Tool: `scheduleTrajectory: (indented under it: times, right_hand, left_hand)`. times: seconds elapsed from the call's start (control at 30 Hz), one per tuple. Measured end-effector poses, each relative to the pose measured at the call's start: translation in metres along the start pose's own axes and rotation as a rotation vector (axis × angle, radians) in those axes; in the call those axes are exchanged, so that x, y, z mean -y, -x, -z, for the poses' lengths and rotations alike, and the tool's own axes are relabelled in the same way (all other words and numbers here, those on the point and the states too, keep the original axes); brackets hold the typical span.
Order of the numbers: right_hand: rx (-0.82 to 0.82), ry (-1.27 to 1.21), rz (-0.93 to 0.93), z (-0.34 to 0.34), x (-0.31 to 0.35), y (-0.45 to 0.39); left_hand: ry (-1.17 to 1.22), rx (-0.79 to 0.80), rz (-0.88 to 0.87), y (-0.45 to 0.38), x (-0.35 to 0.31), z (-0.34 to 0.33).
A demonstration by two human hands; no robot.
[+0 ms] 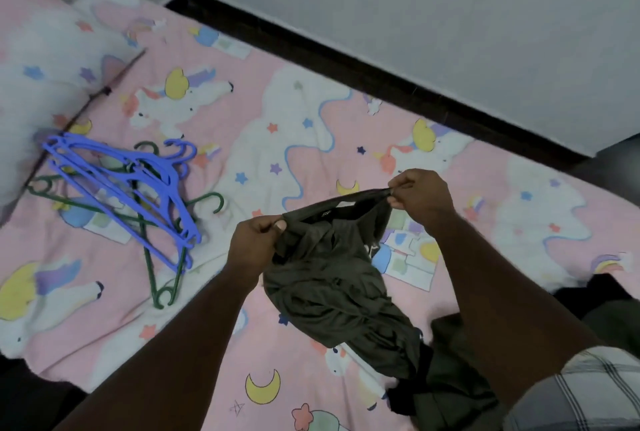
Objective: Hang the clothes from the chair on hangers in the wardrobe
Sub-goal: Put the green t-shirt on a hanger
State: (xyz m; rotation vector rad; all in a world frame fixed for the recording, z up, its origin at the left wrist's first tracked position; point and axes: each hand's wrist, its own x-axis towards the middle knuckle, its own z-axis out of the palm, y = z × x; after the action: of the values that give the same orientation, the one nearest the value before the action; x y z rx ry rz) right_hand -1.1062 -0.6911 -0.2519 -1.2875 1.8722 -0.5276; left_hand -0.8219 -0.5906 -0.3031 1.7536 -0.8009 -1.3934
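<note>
Bed [311, 160], pink unicorn-print sheet, fills most of the frame; it serves as your work surface. Dark olive garment [332, 278], centre to lower right, hangs bunched from its neckline and trails onto more dark cloth at the lower right edge. Hangers [128, 184], blue and green, lie in a loose pile at left centre, well apart from the garment. Your left hand [252, 247] pinches one side of the neck opening; your right hand [420, 196] pinches the other, so both hands are closed on the fabric.

Advice: keep the neckline taut and level, shake the body straight, then lay it flat near the pile before freeing a hand for one hanger.

Writing: a small mark shows inside the collar; too blurred to read.
</note>
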Motion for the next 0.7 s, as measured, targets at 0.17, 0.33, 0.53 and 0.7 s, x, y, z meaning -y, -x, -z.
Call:
scheduleTrajectory:
  times: [0.17,0.33,0.53,0.7]
  right_hand:
    - [-0.058,0.160,0.128,0.068,0.053,0.064]
    - [-0.150,0.359,0.281,0.123,0.095,0.128]
    - [-0.386,0.295,0.401,0.197,0.150,0.196]
    - [-0.468,0.183,0.551,0.255,0.185,0.260]
  left_hand:
    - [0.023,0.009,-0.128,0.027,-0.087,0.014]
    - [-0.011,0.040,-0.339,0.076,-0.183,0.020]
    - [-0.015,0.101,-0.525,0.128,-0.265,0.028]
    - [-0.009,0.031,-0.637,0.184,-0.322,0.032]
